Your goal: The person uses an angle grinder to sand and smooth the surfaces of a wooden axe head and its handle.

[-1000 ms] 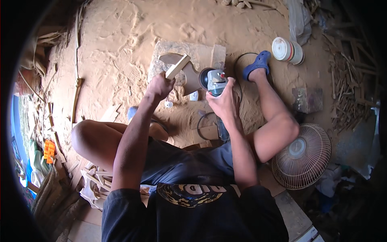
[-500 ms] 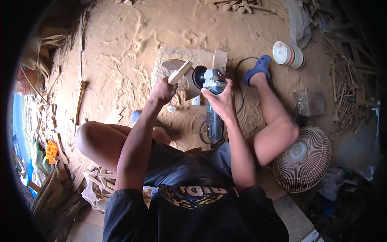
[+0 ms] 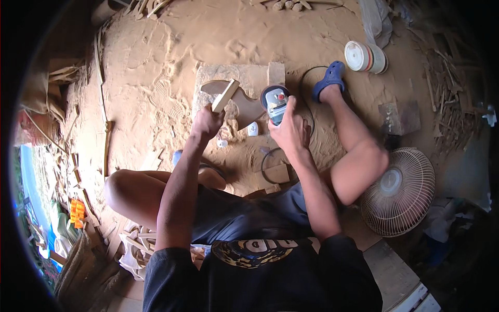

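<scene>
The left hand [image 3: 209,124] clenched a pale wooden batten [image 3: 226,94] across a curved wooden piece [image 3: 248,106] over the near side of a slab [image 3: 236,72], while the right hand [image 3: 291,130] grasped an angle grinder [image 3: 276,104] by its right edge, seemingly mid-sanding, which called for steady contact.

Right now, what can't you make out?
Head view: rear of grinder, hidden behind right hand.
Head view: lower end of bar, hidden inside left hand.
Head view: underside of disc, turned away behind grinder.
Head view: left shoe, partly behind left forearm.
</scene>
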Demonstrator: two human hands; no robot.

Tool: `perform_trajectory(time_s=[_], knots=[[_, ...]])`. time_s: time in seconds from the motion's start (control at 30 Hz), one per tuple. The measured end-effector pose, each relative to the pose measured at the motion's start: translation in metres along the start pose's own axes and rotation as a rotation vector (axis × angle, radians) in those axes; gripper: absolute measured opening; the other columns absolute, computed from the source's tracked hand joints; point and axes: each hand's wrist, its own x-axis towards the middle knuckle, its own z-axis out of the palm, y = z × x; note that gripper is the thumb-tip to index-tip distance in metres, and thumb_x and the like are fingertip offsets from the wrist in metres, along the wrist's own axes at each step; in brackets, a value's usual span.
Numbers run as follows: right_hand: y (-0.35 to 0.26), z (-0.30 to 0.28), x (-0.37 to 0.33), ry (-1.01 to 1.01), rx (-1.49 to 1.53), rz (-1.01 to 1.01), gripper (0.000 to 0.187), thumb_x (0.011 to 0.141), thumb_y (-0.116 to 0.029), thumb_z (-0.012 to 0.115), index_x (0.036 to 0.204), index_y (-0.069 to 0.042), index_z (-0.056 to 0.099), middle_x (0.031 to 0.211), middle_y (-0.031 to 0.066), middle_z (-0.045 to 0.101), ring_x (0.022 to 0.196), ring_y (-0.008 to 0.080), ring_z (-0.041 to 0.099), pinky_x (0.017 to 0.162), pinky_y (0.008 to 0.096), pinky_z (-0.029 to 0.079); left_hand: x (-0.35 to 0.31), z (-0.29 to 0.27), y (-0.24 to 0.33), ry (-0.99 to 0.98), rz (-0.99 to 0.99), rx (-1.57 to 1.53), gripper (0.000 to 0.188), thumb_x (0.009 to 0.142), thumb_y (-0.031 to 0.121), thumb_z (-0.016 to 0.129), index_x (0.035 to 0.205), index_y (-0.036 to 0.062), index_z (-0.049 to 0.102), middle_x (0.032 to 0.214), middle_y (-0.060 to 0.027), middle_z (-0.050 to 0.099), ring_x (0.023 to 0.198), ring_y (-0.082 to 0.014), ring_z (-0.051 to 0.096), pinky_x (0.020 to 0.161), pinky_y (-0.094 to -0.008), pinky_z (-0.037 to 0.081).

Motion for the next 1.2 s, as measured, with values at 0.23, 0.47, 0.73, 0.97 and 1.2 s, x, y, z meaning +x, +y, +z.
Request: perform_trajectory(time_s=[0.23,0.47,0.73,0.97,1.2], knots=[[0.019,-0.015,0.001,0.223,0.428,-0.017,0.089,0.082,-0.028,0.084,0.152,-0.004,0.034,0.115,0.0313,0.071,0.102,0.0481,0.072,0.085,0.0552,0.057,0.008,-0.011,-0.015,-0.010,0.056,-0.149,0.048,0.096,0.039,0.077,0.114,-0.0054,0.071,0.087,-0.0232,0.077,0.083,-0.0345,0.077,0.075,-0.0456,0.059],[0.073,-0.019,0.015,0.308,1.148,0.003,0.085,0.073,-0.026,0.097,0.136,0.000,0.047,0.117,0.0150,0.068,0.104,0.0252,0.069,0.092,0.0414,0.055,0.024,-0.057,0.047,-0.403,-0.304,-0.809,0.051,0.094,0.052,0.083,0.100,0.0117,0.053,0.076,0.0010,0.054,0.056,-0.0106,0.052,0.049,-0.0312,0.046],[0.065,-0.029,0.006,0.211,1.110,-0.025,0.079,0.078,-0.015,0.092,0.142,-0.007,0.046,0.119,0.0079,0.068,0.107,0.0208,0.068,0.094,0.0379,0.055,-0.085,0.020,0.047,-0.182,-0.326,-1.701,0.050,0.109,0.052,0.056,0.144,0.0147,0.054,0.082,-0.0016,0.056,0.068,-0.0162,0.060,0.062,-0.0389,0.055],[0.039,-0.030,-0.017,0.050,0.577,-0.201,0.089,0.077,-0.021,0.086,0.147,-0.003,0.035,0.117,0.0268,0.068,0.109,0.0435,0.070,0.092,0.0511,0.055,-0.140,0.039,0.067,0.210,-0.542,-1.050,0.035,0.114,0.046,0.048,0.108,0.0113,0.049,0.067,0.0015,0.045,0.047,-0.0127,0.046,0.044,-0.0324,0.043],[0.006,-0.007,-0.021,-0.193,0.257,-0.277,0.100,0.082,-0.029,0.079,0.159,0.007,0.026,0.125,0.0406,0.065,0.112,0.0546,0.066,0.095,0.0580,0.054,-0.141,0.060,0.044,0.302,-0.395,-0.798,0.027,0.107,0.024,0.060,0.114,0.0001,0.051,0.072,-0.0067,0.059,0.052,-0.0183,0.056,0.048,-0.0369,0.048]])
